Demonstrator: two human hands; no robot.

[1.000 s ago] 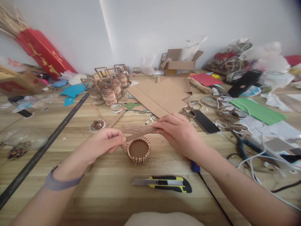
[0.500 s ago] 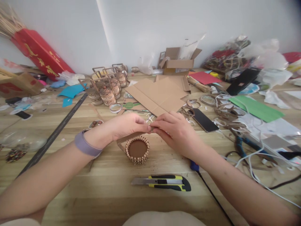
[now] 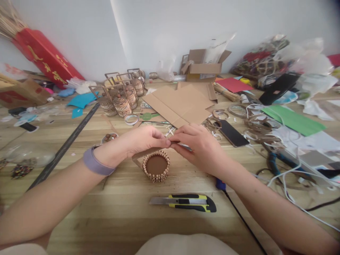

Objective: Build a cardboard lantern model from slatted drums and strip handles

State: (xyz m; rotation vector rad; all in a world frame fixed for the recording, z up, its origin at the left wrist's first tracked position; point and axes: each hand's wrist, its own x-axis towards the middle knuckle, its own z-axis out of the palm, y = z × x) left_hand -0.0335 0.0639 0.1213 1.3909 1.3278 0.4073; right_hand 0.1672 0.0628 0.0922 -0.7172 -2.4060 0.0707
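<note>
My left hand (image 3: 140, 141) and my right hand (image 3: 199, 147) meet fingertip to fingertip above a small round basket (image 3: 156, 165) made of wooden sticks around a brown cardboard disc. Both hands pinch a thin brown cardboard strip (image 3: 142, 154) that bends down to the basket's left side. The basket stands upright on the wooden table (image 3: 119, 212). A purple band sits on my left wrist. A yellow and black utility knife (image 3: 184, 202) lies nearer to me, in front of the basket.
Flat cardboard sheets (image 3: 180, 104) and several finished little baskets (image 3: 119, 101) lie farther back. A black phone (image 3: 233, 132), cardboard rings, cables and green paper (image 3: 292, 120) crowd the right. A long black ruler (image 3: 63, 147) runs along the left. An open box (image 3: 203, 67) stands by the wall.
My left hand has moved right from the strip's left end to meet the right hand's fingertips, bending the strip. In the last half second both hands have barely moved.
</note>
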